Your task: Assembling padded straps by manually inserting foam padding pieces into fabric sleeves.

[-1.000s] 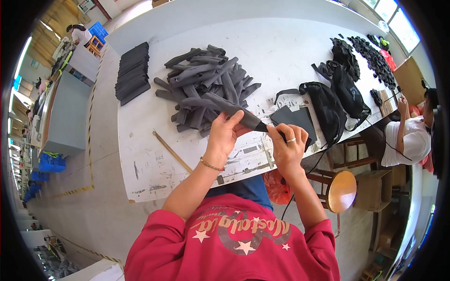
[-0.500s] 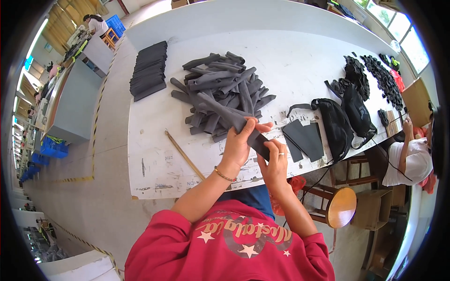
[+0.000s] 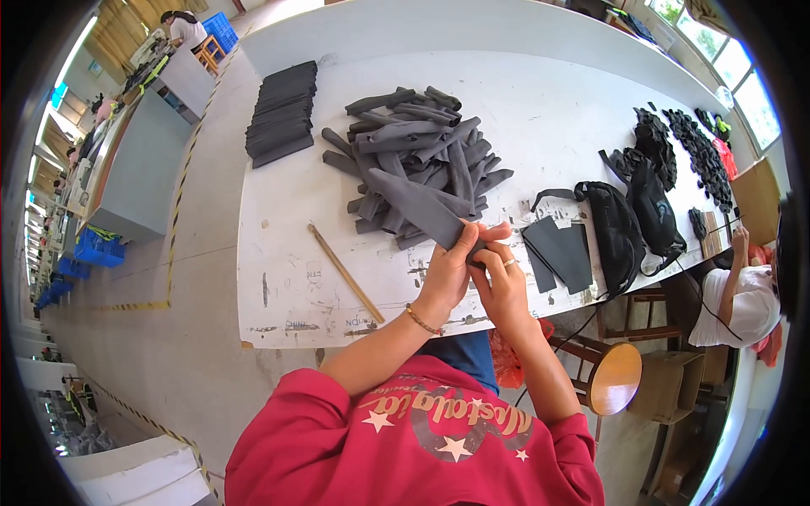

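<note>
Your left hand [image 3: 450,268] and right hand [image 3: 501,285] clamp the grey fabric strip [image 3: 419,207]; uneven pulling (its far end is unheld) could twist it.

dark gray strip [image 3: 419,205] in left hand [image 3: 451,268] and right hand [image 3: 501,285], near gray pile [image 3: 413,139]

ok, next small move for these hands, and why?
I'd probably slide the left hand along the grey strip toward its free end, with the right hand pinching the near end. Both hands are bunched at that near end, while the longer part reaches out over the pile with no hand on it.
</note>
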A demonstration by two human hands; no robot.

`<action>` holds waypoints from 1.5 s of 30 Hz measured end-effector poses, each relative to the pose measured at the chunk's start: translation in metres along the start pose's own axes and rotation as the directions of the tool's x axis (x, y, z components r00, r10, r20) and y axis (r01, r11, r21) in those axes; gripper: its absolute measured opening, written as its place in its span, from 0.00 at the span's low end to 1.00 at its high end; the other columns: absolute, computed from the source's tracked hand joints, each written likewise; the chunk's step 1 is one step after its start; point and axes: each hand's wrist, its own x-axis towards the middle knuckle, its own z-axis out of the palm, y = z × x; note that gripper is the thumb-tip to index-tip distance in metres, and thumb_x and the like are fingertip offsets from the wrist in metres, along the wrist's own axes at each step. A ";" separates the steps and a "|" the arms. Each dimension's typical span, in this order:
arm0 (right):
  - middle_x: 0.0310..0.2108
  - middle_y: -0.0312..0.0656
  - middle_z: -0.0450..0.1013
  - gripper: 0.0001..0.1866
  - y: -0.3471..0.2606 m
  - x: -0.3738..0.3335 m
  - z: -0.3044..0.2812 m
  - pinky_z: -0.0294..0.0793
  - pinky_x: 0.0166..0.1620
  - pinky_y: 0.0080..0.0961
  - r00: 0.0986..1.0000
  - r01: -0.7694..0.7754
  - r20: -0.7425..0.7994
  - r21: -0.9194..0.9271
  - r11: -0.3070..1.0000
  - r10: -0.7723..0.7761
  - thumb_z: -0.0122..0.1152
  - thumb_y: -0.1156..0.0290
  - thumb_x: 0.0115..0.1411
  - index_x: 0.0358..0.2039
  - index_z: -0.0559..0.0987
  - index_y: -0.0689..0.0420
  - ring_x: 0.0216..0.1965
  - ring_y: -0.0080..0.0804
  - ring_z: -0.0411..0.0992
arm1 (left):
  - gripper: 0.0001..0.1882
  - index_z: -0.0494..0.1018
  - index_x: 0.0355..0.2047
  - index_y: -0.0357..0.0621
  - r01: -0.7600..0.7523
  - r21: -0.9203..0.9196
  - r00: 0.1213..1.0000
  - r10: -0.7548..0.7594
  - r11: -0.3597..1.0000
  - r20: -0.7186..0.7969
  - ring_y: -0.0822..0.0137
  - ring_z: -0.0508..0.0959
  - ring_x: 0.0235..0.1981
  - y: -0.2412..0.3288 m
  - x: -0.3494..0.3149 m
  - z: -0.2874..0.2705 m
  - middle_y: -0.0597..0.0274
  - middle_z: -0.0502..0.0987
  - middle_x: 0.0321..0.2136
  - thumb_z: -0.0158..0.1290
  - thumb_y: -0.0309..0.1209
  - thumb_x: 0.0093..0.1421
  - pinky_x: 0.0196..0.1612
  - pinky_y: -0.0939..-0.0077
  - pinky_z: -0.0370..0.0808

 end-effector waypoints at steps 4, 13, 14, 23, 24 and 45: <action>0.40 0.51 0.71 0.15 -0.002 -0.007 -0.004 0.73 0.35 0.38 0.993 -0.063 0.096 -0.012 0.998 0.064 0.65 0.80 0.52 0.39 0.71 0.61 0.33 0.49 0.73 | 0.13 0.68 0.44 0.40 0.079 0.007 0.996 -0.078 0.997 -0.051 0.56 0.78 0.48 0.005 -0.002 -0.014 0.44 0.79 0.44 0.46 0.38 0.69 0.54 0.63 0.73; 0.35 0.46 0.71 0.12 0.002 0.014 -0.014 0.73 0.32 0.36 0.985 0.169 0.022 -0.007 0.986 -0.168 0.66 0.84 0.48 0.33 0.74 0.63 0.31 0.44 0.72 | 0.18 0.71 0.44 0.35 -0.178 -0.015 0.983 0.177 0.984 -0.056 0.52 0.80 0.43 0.032 0.008 0.007 0.49 0.79 0.37 0.46 0.40 0.69 0.52 0.60 0.74; 0.34 0.46 0.71 0.11 0.004 0.014 -0.011 0.73 0.31 0.35 0.983 0.185 0.001 0.001 0.983 -0.185 0.66 0.84 0.47 0.32 0.74 0.63 0.31 0.44 0.72 | 0.18 0.71 0.44 0.35 -0.190 -0.036 0.980 0.187 0.981 -0.070 0.52 0.80 0.43 0.031 0.007 0.007 0.49 0.79 0.37 0.46 0.40 0.69 0.53 0.60 0.74; 0.35 0.45 0.71 0.13 0.003 0.018 -0.003 0.74 0.34 0.36 0.977 0.208 0.030 0.044 0.977 -0.209 0.66 0.83 0.45 0.32 0.75 0.62 0.33 0.44 0.73 | 0.17 0.72 0.43 0.37 -0.173 -0.108 0.983 0.166 0.979 -0.074 0.51 0.79 0.45 0.013 -0.005 0.002 0.49 0.80 0.39 0.46 0.40 0.68 0.56 0.58 0.72; 0.35 0.45 0.71 0.13 0.004 0.019 -0.002 0.74 0.34 0.36 0.977 0.208 0.030 0.042 0.977 -0.209 0.66 0.83 0.45 0.32 0.75 0.62 0.33 0.44 0.73 | 0.17 0.72 0.44 0.37 -0.169 -0.108 0.984 0.161 0.980 -0.079 0.50 0.79 0.46 0.014 -0.005 0.002 0.49 0.80 0.39 0.46 0.40 0.68 0.56 0.58 0.72; 0.28 0.31 0.73 0.07 -0.003 -0.009 0.026 0.68 0.37 0.17 0.658 -0.450 0.179 0.872 0.192 0.731 0.60 0.71 0.63 0.35 0.77 0.63 0.31 0.15 0.67 | 0.19 0.71 0.50 0.39 -0.063 -0.012 0.998 0.063 0.998 -0.025 0.50 0.73 0.56 0.015 -0.003 -0.032 0.50 0.76 0.48 0.46 0.41 0.68 0.63 0.54 0.66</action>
